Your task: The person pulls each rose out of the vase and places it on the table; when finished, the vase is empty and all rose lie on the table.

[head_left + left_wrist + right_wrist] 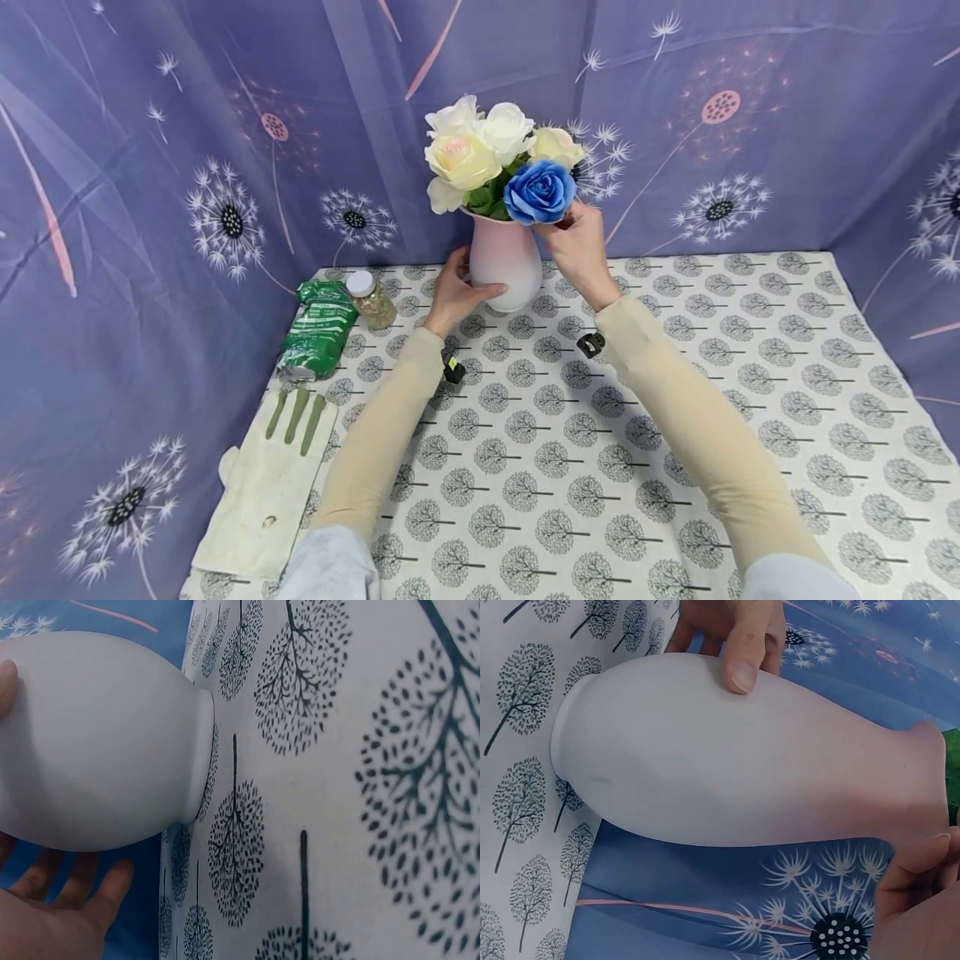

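Near the table's far edge (720,262), the left hand (456,296) is clasping the vase (506,258); the right hand (583,252), finger closure unclear, is apparently settling the blue rose (540,192), likely needing gentle release

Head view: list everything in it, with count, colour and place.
tablecloth: 1, white with dark trees, under the other things
curtain: count unclear, purple-blue, behind and both sides
vase: 1, pink fading to white, upright, centre back
blue flower: 1, blue, at the vase's mouth, right side
pale flowers: at least 4, white and cream, above the vase
leaves: count unclear, green, below the pale flowers
jar: 1, clear, white-lidded, left of the vase
packet: 1, green, beside the jar
cream cloth: 1, cream, left, nearer than the packet
strips: 3, dull green, on the cream cloth
wrist cameras: 2, black, one per wrist
sleeves: 2, beige, on the forearms
left hand: 1, bare, holding the vase's side
right hand: 1, bare, at the blue flower; grip hidden
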Demonstrator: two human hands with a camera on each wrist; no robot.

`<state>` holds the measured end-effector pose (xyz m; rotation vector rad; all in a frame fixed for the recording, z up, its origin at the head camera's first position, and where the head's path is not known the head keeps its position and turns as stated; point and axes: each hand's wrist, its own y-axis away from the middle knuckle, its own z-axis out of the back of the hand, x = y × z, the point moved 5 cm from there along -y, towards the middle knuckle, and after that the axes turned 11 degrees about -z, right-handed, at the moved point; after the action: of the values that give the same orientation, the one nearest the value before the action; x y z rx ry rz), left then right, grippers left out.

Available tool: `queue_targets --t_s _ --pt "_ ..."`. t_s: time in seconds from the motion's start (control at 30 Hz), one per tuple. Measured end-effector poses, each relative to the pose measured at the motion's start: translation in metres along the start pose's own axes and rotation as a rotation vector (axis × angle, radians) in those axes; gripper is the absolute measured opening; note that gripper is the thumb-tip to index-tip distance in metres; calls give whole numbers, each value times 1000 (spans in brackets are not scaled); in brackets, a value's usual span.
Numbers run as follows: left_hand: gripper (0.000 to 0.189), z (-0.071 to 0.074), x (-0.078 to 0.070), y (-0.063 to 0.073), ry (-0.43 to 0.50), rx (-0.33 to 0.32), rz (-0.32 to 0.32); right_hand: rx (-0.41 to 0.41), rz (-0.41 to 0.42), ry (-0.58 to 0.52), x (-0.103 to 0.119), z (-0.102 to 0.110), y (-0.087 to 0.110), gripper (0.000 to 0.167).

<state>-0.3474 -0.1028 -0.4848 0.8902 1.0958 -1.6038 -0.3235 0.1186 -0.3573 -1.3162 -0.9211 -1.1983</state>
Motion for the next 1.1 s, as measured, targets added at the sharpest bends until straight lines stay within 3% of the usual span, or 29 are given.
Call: queue_targets --t_s 0.3,0.6,0.8,0.93,1.1 --pt "102 -2 2 -1 -1 -5 -4 2 22 55 4 -4 -4 22" --pt "104 -3 3 1 31 1 -3 -6 17 -48 7 -8 -6 16" --pt "103 -4 3 1 33 -1 -6 34 -2 -53 10 -11 -8 32" --pt "103 -3 0 1 27 -7 -10 41 -7 8 15 -14 -10 41" --pt "103 -4 1 1 23 -11 -6 -16 35 80 23 -17 -12 19"
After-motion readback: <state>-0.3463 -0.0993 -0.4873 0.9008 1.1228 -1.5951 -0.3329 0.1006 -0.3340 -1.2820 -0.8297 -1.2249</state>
